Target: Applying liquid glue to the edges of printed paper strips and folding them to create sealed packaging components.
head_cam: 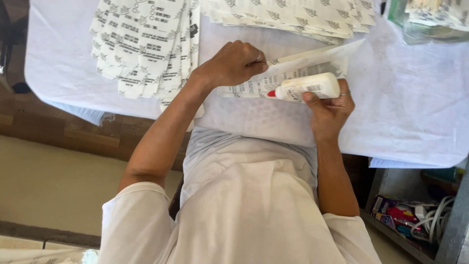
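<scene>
Currently your left hand is curled into a closed fist, its grip pinching the edge of a flat printed paper bag against the worktop, which is covered in white cloth. Your right hand sits at 3 o'clock from the left, its grip wrapped shut around a white glue bottle. The bottle lies nearly level, and its red tip points toward 9 o'clock, just over the bag's near edge; whether it touches the paper cannot be told.

At 10 o'clock from your left hand a fanned stack of printed bags overhangs the worktop edge. A second stack lies at 12 o'clock. A clear plastic tub stands at 1 o'clock. At 5 o'clock, below the worktop, a shelf holds white cables.
</scene>
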